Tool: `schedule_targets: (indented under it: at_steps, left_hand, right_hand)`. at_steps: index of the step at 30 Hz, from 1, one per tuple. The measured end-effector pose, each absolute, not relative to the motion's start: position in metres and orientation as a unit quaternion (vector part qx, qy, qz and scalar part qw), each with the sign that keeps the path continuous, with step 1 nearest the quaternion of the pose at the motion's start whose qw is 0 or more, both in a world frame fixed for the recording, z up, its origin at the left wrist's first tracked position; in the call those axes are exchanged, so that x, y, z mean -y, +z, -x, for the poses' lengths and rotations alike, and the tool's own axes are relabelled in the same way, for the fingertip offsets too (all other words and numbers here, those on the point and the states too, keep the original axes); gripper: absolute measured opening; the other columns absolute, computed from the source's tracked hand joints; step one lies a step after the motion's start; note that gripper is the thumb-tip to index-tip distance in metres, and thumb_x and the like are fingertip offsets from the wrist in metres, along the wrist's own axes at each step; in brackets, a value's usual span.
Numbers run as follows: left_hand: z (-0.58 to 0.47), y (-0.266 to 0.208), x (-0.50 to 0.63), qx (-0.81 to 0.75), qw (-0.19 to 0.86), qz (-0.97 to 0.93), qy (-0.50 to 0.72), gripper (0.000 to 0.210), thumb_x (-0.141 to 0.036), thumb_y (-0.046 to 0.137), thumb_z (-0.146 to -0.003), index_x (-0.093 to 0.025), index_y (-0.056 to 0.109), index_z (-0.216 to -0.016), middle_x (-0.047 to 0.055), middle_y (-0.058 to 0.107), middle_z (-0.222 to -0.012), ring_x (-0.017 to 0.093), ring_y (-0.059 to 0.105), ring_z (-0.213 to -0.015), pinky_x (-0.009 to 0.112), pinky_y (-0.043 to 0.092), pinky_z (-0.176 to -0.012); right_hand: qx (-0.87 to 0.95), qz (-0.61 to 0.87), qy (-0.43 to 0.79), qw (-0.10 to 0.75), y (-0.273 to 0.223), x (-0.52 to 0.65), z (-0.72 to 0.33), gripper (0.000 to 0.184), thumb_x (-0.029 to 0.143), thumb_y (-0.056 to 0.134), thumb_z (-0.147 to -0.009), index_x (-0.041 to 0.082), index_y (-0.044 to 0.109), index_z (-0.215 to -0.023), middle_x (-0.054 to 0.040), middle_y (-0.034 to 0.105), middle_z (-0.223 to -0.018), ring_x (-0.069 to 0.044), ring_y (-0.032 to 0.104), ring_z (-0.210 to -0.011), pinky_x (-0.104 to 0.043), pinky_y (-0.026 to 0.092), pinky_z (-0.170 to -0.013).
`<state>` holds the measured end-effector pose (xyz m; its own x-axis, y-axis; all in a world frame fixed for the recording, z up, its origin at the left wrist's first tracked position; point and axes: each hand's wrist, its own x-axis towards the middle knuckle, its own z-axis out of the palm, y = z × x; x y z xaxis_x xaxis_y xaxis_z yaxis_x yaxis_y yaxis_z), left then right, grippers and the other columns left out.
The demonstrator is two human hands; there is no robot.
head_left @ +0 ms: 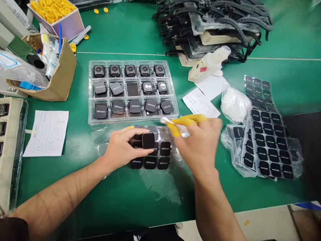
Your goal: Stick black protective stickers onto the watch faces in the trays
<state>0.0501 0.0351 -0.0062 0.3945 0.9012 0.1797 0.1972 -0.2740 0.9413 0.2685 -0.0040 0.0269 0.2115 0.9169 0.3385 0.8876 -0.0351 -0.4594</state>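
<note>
Between the thumb and fingers of my left hand [125, 144] is a black square watch body [148, 140], its dark glossy face turned up. My right hand [200, 140], with yellow finger cots on it, pinches a white wipe [164, 120] to the right of the watch, apart from it. The wipe is partly hidden by the fingers. Under my left hand lies a clear sheet of black HiFuture stickers [150, 163]. Beyond both hands, a clear compartment tray [90, 97] holds watch bodies [130, 70] in the back row and sticker-topped pieces [134, 106] in front.
At right lie more sticker sheets [272, 142], a white wad in plastic [235, 104], paper slips [199, 102] and a white bottle [209, 63]. Black straps [220, 26] are heaped behind. To the left are a cardboard box [59, 78], yellow finger cots [52, 10] and a written sheet [46, 134].
</note>
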Motion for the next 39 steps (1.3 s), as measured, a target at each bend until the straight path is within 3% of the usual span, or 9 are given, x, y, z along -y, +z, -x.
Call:
schedule_targets:
  at_steps: [3, 5, 10, 18, 22, 24, 28, 32, 39]
  left_hand:
    - [-0.050, -0.006, -0.035, -0.359, 0.433, -0.735, 0.378, 0.043, -0.026, 0.097, -0.075, -0.023, 0.082, -0.115, 0.003, 0.084, -0.101, 0.017, 0.078, -0.079, 0.029, 0.068, -0.075]
    - [-0.049, -0.006, -0.035, -0.346, 0.418, -0.753, 0.372, 0.045, -0.026, 0.096, -0.076, -0.025, 0.081, -0.118, 0.004, 0.084, -0.103, 0.017, 0.079, -0.082, 0.029, 0.068, -0.076]
    - [-0.048, -0.006, -0.038, -0.341, 0.410, -0.760, 0.372, 0.050, -0.032, 0.103, -0.067, -0.026, 0.083, -0.113, 0.009, 0.081, -0.118, 0.024, 0.079, -0.101, 0.038, 0.068, -0.092]
    - [-0.048, -0.002, -0.040, -0.372, 0.536, -0.677, 0.341, 0.048, -0.034, 0.103, -0.065, -0.024, 0.084, -0.108, 0.007, 0.084, -0.102, 0.024, 0.079, -0.087, 0.039, 0.070, -0.081]
    - [-0.050, 0.000, -0.040, -0.385, 0.653, -0.565, 0.326, 0.050, -0.029, 0.101, -0.065, -0.020, 0.082, -0.110, 0.008, 0.085, -0.104, 0.024, 0.081, -0.087, 0.038, 0.072, -0.081]
    - [-0.051, -0.001, -0.040, -0.393, 0.655, -0.557, 0.328, 0.050, -0.027, 0.100, -0.065, -0.020, 0.082, -0.111, 0.008, 0.085, -0.105, 0.023, 0.081, -0.086, 0.038, 0.071, -0.081]
    - [-0.050, -0.004, -0.039, -0.391, 0.576, -0.633, 0.339, 0.045, -0.028, 0.097, -0.071, -0.021, 0.082, -0.113, 0.008, 0.083, -0.108, 0.020, 0.077, -0.083, 0.035, 0.067, -0.077]
    - [-0.049, -0.007, -0.037, -0.379, 0.472, -0.725, 0.330, 0.045, -0.029, 0.096, -0.076, -0.023, 0.079, -0.118, 0.005, 0.083, -0.109, 0.018, 0.074, -0.083, 0.032, 0.063, -0.077]
    - [-0.051, -0.004, -0.038, -0.370, 0.406, -0.770, 0.324, 0.049, -0.025, 0.098, -0.073, -0.022, 0.079, -0.118, 0.002, 0.084, -0.106, 0.018, 0.076, -0.088, 0.030, 0.063, -0.083]
  right_hand:
    - [0.609, 0.730, 0.044, 0.305, 0.030, 0.006, -0.280, 0.032, 0.043, 0.072, -0.097, 0.027, 0.076, -0.124, -0.0184, 0.068, -0.139, -0.046, 0.057, -0.138, -0.070, 0.042, -0.116]
    - [0.627, 0.684, 0.170, 0.330, 0.027, 0.007, -0.278, 0.039, 0.044, 0.074, -0.094, 0.032, 0.072, -0.131, -0.0121, 0.074, -0.130, -0.039, 0.065, -0.128, -0.064, 0.050, -0.111]
    - [0.539, 0.667, 0.356, 0.372, 0.017, 0.005, -0.273, 0.028, 0.040, 0.078, -0.088, 0.028, 0.077, -0.113, -0.0023, 0.077, -0.088, -0.023, 0.075, -0.084, -0.042, 0.063, -0.081]
    - [0.496, 0.660, 0.388, 0.410, 0.013, 0.005, -0.273, 0.025, 0.048, 0.083, -0.085, 0.025, 0.074, -0.089, -0.0027, 0.077, -0.085, -0.020, 0.074, -0.073, -0.034, 0.063, -0.067]
    - [0.535, 0.634, 0.307, 0.466, 0.013, 0.005, -0.270, 0.013, 0.041, 0.081, -0.090, 0.029, 0.076, -0.085, -0.0038, 0.078, -0.097, -0.025, 0.077, -0.092, -0.047, 0.063, -0.088]
    - [0.538, 0.620, 0.278, 0.500, 0.021, 0.006, -0.280, 0.023, 0.049, 0.080, -0.089, 0.031, 0.072, -0.078, -0.0048, 0.077, -0.102, -0.028, 0.074, -0.103, -0.054, 0.058, -0.098]
    - [0.429, 0.567, 0.395, 0.581, 0.039, 0.010, -0.297, 0.048, 0.070, 0.084, -0.079, 0.030, 0.061, -0.065, -0.0026, 0.063, -0.070, -0.019, 0.057, -0.062, -0.039, 0.050, -0.060]
    - [0.371, 0.618, 0.494, 0.486, 0.038, 0.012, -0.276, 0.035, 0.051, 0.101, -0.065, 0.030, 0.078, -0.080, -0.0004, 0.071, -0.078, -0.016, 0.062, -0.065, -0.033, 0.053, -0.061]
    - [0.300, 0.635, 0.578, 0.416, 0.026, 0.005, -0.251, 0.041, 0.052, 0.105, -0.054, 0.028, 0.079, -0.075, -0.0014, 0.074, -0.078, -0.020, 0.068, -0.073, -0.035, 0.060, -0.067]
